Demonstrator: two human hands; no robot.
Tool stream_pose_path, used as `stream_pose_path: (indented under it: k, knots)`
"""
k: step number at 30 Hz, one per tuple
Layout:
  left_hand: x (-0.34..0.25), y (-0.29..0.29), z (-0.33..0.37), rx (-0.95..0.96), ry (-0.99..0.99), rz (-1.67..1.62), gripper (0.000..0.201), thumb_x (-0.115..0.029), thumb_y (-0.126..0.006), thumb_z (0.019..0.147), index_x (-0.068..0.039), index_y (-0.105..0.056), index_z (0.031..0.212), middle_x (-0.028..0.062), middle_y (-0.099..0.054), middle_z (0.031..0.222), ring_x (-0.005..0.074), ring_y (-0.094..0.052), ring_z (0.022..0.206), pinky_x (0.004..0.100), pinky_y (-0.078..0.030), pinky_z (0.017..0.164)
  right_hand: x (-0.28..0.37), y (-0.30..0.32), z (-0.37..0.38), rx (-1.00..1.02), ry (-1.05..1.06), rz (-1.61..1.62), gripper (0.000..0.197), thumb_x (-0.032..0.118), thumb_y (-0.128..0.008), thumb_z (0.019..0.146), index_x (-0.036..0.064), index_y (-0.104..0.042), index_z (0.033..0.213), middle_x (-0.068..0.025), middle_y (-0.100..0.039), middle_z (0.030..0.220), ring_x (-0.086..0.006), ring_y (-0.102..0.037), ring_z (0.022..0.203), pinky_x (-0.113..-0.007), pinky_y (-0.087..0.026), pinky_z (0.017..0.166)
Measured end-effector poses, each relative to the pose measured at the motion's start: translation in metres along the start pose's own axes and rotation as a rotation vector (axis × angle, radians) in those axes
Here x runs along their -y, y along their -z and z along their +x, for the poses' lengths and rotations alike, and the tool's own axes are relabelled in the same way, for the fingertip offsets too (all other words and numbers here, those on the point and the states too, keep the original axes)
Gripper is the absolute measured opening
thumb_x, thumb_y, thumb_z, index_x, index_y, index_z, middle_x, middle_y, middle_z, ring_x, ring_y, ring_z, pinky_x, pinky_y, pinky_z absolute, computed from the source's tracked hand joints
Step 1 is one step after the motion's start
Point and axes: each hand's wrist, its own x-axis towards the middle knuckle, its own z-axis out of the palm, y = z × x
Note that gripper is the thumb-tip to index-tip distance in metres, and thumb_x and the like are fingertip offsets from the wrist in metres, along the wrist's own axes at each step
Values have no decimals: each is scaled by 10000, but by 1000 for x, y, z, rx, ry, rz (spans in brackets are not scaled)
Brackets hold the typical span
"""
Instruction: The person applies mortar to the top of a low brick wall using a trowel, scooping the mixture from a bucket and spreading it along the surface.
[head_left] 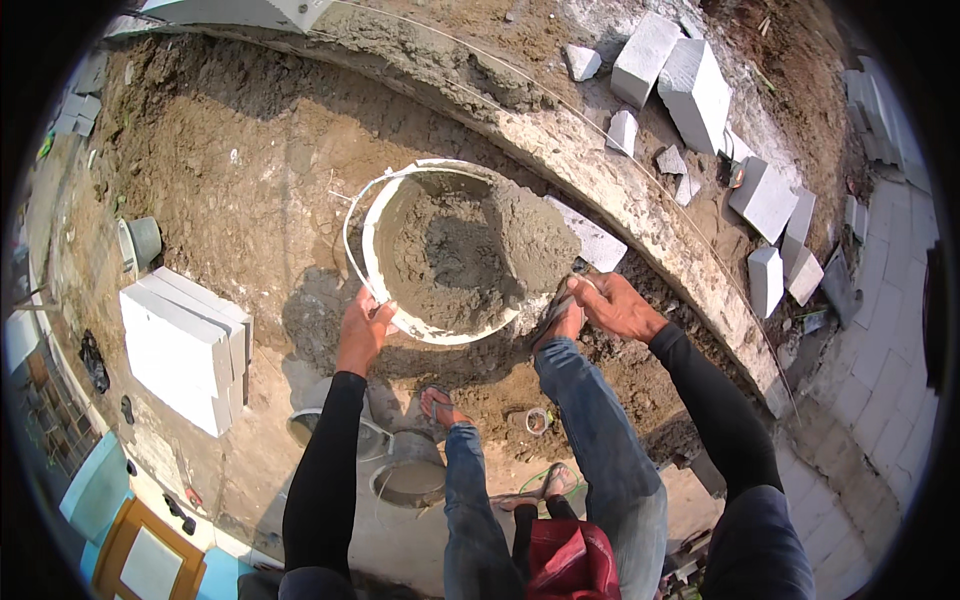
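A round white bucket (pixel 374 240) of wet grey mortar (pixel 462 250) stands before me on the soil. My left hand (pixel 364 328) grips its near-left rim beside the wire handle (pixel 347 228). My right hand (pixel 622 308) is closed round the handle of what looks like a trowel, at the bucket's right side. A thick heap of mortar (pixel 540 238) covers the blade and overlaps the bucket's right rim, so the blade's shape is hidden. Just below that hand is my right foot; my left foot (pixel 440 406) is in a sandal.
A curved concrete footing (pixel 600 190) with a string line crosses beyond the bucket. White blocks (pixel 695 95) lie past it; one block (pixel 590 234) touches its near side. Stacked blocks (pixel 180 350) and a small bucket (pixel 140 242) are left. Buckets (pixel 410 480) and a red garment (pixel 572 560) are near my legs.
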Motion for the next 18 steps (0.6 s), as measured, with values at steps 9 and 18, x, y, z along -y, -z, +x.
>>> stream_pose_path:
  k: [9, 18]
  knots:
    - [14, 10, 16, 59, 34, -13, 611, -135, -651, 948, -21, -388, 1488, 141, -573, 1254, 218, -634, 1048, 335, -619, 777, 28, 91, 90, -836, 219, -684, 374, 397, -499, 1019, 29, -526, 962, -216, -626, 677, -405, -634, 605, -509, -487, 535]
    - [2, 10, 5, 24, 44, 39, 573, -105, -621, 952, -50, -410, 1483, 161, -612, 1234, 235, -649, 1051, 357, -609, 769, 19, 78, 71, -950, 212, -662, 343, 380, -528, 1014, 45, -561, 1079, -215, -648, 746, -425, -645, 662, -514, -495, 581]
